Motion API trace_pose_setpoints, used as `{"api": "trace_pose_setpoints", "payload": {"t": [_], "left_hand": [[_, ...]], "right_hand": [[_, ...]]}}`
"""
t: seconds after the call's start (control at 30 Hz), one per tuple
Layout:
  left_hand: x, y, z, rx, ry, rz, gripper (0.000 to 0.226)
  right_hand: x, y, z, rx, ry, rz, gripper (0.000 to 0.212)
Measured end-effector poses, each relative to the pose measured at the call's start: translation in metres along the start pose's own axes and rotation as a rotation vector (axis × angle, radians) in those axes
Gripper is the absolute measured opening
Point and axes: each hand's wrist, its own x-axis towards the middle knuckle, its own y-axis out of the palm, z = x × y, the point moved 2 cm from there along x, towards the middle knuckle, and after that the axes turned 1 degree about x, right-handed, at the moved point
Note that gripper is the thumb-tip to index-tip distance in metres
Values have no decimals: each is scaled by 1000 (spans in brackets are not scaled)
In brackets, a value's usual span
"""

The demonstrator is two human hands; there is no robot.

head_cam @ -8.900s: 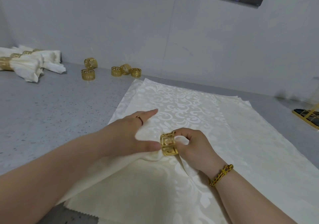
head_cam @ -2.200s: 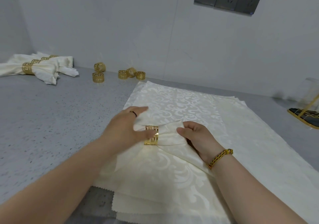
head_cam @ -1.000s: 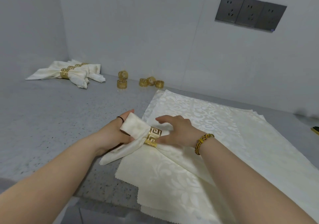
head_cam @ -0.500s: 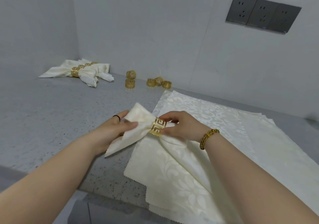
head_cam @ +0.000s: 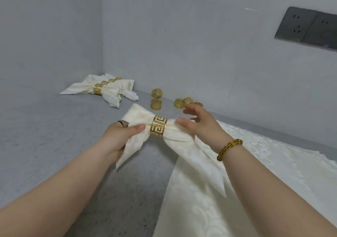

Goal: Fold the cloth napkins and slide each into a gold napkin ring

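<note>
Cream damask napkin, gathered through a gold napkin ring at its middle, is held just above the grey worktop. Of the two hands, the left hand grips the short fanned end beside the ring, while the right hand rests on the longer end, fingers spread and loose. Ringed napkins lie in the far corner, spare rings near the wall, flat napkins at right.
</note>
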Motion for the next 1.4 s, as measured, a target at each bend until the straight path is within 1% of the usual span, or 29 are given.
{"api": "trace_pose_setpoints", "payload": {"t": [0.07,0.1,0.17,0.27,0.33,0.4,0.43,0.5,0.57,0.67,0.73,0.8,0.83,0.9,1.03,1.13,1.2,1.3,1.4], "left_hand": [[30,-16,-9,-35,5,-48,15],[37,-19,-11,-36,6,-64,16],[62,-34,-21,-38,-1,-112,14],[88,-59,-34,-25,-65,-159,8],[99,-75,-42,17,-105,-188,5],[111,-96,-58,79,-116,-224,8],[116,-108,-68,102,-121,-239,9],[125,-131,-82,151,-127,-264,8],[133,-152,-90,148,-152,-275,17],[148,-184,-99,98,-181,-311,23],[158,-198,-102,64,-192,-346,20],[172,-213,-101,47,-200,-358,17],[180,-221,-98,49,-210,-359,20],[194,-232,-92,126,-232,-371,26],[222,-240,-78,266,-239,-377,19],[237,-235,-72,380,-210,-375,12],[244,-233,-68,457,-184,-386,11],[250,-229,-68,549,-121,-424,29],[255,-232,-69,673,-69,-369,50]], "right_hand": [[34,8,-7,277,177,55,46],[40,11,-9,312,217,106,37],[71,27,-8,245,231,202,24],[108,51,8,245,252,228,17],[127,64,17,242,250,189,10],[148,80,32,223,250,149,3],[159,91,41,230,251,131,4],[175,112,54,296,271,80,15],[185,133,65,387,331,34,25],[198,173,79,554,423,34,31],[203,195,81,608,480,65,31],[209,216,80,565,519,69,21],[211,224,77,531,535,63,22],[216,239,70,483,560,62,28],[230,258,55,418,598,49,15],[240,263,45,371,572,-4,18],[245,264,40,335,544,-34,18],[250,265,34,240,489,-46,22],[254,264,32,123,458,-63,24]]}}
